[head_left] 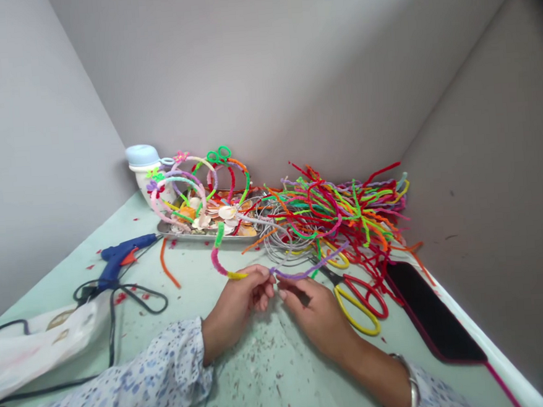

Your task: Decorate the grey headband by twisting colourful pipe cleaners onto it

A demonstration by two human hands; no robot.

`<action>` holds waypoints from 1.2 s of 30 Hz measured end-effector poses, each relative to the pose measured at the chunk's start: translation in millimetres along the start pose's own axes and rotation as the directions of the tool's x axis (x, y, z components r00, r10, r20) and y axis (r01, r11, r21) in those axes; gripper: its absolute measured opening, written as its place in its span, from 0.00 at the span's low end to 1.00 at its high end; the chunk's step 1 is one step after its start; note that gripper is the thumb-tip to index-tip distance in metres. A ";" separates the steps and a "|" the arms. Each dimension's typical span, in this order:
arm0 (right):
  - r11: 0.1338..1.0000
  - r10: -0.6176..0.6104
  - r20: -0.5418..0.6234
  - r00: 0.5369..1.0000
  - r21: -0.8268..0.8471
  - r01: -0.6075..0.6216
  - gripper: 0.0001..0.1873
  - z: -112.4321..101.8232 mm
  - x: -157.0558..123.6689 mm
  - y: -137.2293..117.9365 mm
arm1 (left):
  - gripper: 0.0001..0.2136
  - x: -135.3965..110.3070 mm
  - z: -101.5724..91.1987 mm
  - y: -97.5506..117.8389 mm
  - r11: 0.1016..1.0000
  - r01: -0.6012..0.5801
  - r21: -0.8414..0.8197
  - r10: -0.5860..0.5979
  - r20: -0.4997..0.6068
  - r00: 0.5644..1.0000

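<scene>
My left hand [241, 302] and my right hand [314, 312] meet over the pale green table [265, 377], fingertips pinched close together. The left pinches a headband wrapped in green, pink and yellow pipe cleaner [219, 260], which curves up to the left. The right pinches a purple pipe cleaner [311, 268] that joins the band at my fingertips and runs off to the right. Just right of that hand lie scissors with yellow handles [355, 306] and scissors with red handles [365, 290].
A heap of coloured pipe cleaners [342, 214] lies at the back right. A metal tray [203, 233] holds shells and finished headbands [190, 178]. A blue glue gun [119, 257] with black cable lies left. A dark phone [428, 310] sits right. A white jar [144, 166] stands behind.
</scene>
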State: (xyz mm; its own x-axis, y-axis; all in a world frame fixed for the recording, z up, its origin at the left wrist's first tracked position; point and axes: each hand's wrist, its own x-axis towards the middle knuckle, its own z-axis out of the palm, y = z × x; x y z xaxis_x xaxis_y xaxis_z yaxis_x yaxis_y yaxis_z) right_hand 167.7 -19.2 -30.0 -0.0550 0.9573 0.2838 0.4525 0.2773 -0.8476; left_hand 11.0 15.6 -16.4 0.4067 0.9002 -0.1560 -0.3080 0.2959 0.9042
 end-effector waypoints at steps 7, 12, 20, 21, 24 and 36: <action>0.977 0.097 -0.084 0.992 0.199 -0.078 0.14 1.2 2.0 4.5 | 0.08 1.0 0.5 -0.3 0.998 0.025 0.058 -0.025 0.004 1.000; 0.993 -0.044 -0.120 0.992 0.104 0.056 0.08 0.3 1.1 4.2 | 0.10 1.0 1.0 -0.7 0.987 0.045 0.157 -0.043 -0.017 0.999; 0.968 -0.250 -0.085 0.965 -0.059 0.245 0.05 -4.8 3.5 6.8 | 0.09 -0.6 -1.0 -2.6 0.951 0.026 0.307 -0.027 -0.002 1.000; 0.961 -0.275 -0.083 0.958 -0.066 0.270 0.05 -5.4 3.6 6.8 | 0.09 -1.0 -0.6 -2.1 0.948 0.023 0.317 -0.023 -0.005 1.000; 0.945 -0.322 -0.074 0.944 -0.079 0.316 0.07 -7.7 3.3 6.3 | 0.09 -1.9 0.4 -0.7 0.942 0.022 0.335 -0.019 -0.012 1.000; 0.825 -0.445 -0.086 0.892 -0.426 0.371 0.11 -11.5 -2.6 10.0 | 0.09 -2.4 -1.1 0.0 0.911 0.023 0.413 -0.033 0.019 0.999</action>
State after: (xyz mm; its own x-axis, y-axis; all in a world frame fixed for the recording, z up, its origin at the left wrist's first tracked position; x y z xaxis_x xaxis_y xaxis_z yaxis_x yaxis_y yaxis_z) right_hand 182.6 -19.9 -34.1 -0.1740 0.7231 0.6684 0.7322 0.5489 -0.4032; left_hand 9.1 13.7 -16.4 0.4332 0.8834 -0.1785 0.0838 0.1577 0.9839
